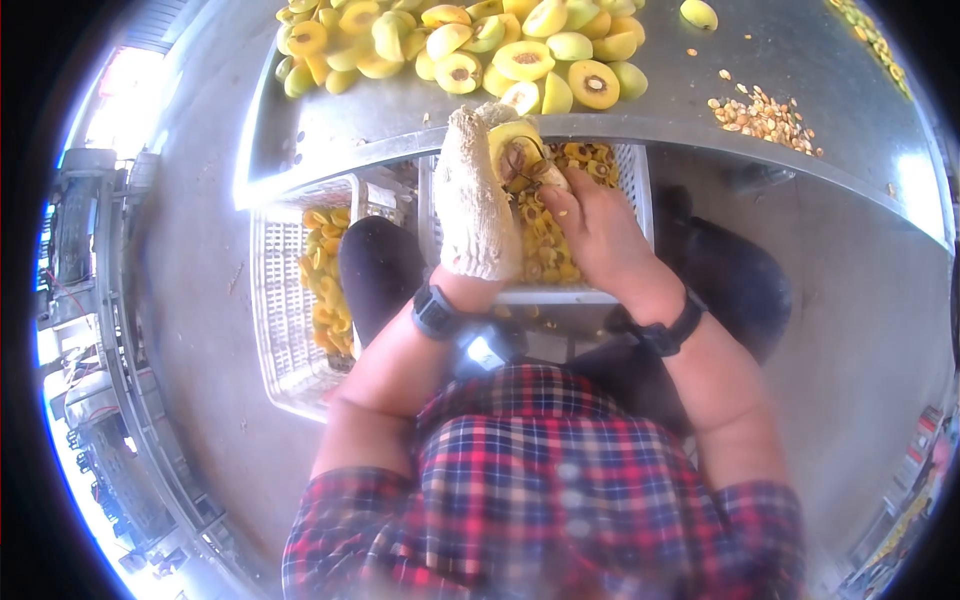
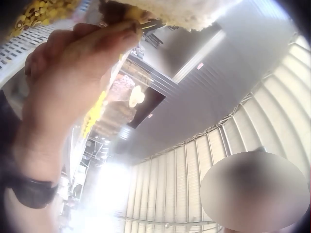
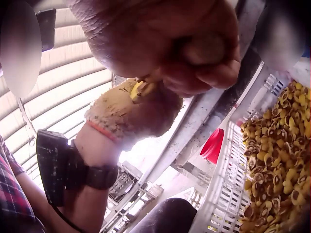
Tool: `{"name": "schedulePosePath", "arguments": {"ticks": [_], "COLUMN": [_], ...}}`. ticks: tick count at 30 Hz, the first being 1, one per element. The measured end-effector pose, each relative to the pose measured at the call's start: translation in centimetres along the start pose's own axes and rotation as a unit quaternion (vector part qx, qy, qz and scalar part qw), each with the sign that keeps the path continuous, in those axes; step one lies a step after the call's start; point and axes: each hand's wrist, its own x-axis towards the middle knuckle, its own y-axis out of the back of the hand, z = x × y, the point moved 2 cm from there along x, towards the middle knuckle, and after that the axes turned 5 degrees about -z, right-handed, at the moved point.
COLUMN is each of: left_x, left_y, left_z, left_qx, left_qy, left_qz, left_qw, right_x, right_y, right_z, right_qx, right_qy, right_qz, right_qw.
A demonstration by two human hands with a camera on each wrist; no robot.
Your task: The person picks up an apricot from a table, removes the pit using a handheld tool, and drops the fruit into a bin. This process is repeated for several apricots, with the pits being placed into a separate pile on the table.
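Observation:
In the head view, my left hand [image 1: 476,200], in a thick off-white knit glove, holds a halved yellow fruit, peach-like [image 1: 517,155], with its brown pit cavity facing right. My bare right hand [image 1: 604,228] is close against the fruit's right side, its fingers curled. A thin dark tool [image 2: 152,23] juts from the right fingertips toward the glove in the left wrist view; its handle is mostly hidden in the palm. The right wrist view shows the gloved hand [image 3: 138,114] just beyond the curled right fingers, with a bit of yellow fruit [image 3: 142,89] between them.
Halved fruits [image 1: 525,60] are piled on the metal table [image 1: 640,125], with small kernels [image 1: 765,120] to the right. Below the table edge, a white crate [image 1: 640,190] holds pitted yellow pieces [image 3: 279,165]. Another crate [image 1: 285,300] stands at the left, beside my knee.

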Motion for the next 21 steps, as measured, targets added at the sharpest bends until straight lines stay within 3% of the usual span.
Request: {"name": "schedulePosePath", "arguments": {"ticks": [3, 10, 12, 14, 18, 21], "left_x": [0.1, 0.1, 0.2, 0.2, 0.1, -0.1], "left_y": [0.0, 0.2, 0.3, 0.0, 0.2, 0.1], "left_z": [-0.2, 0.7, 1.6, 1.9, 2.5, 1.6], "left_qx": [-0.018, 0.119, 0.162, 0.12, 0.173, 0.108], "left_qy": [0.015, -0.088, -0.112, -0.036, 0.002, 0.023], "left_qz": [0.06, 0.0, -0.032, -0.039, -0.05, -0.014], "left_qw": [0.998, 0.989, 0.98, 0.991, 0.984, 0.994], "right_x": [0.2, -0.2, -0.4, -0.5, -0.6, -0.6], "right_y": [-0.7, -1.3, -1.0, -1.0, -1.7, -2.0], "right_z": [0.5, 0.4, 0.1, 0.3, 1.1, 1.0], "right_qx": [0.046, 0.105, 0.136, 0.127, 0.111, 0.094], "right_qy": [-0.01, -0.001, -0.011, -0.009, -0.02, -0.006], "right_qz": [-0.021, -0.025, -0.07, -0.077, -0.083, -0.049], "right_qw": [0.999, 0.994, 0.988, 0.989, 0.99, 0.994]}}
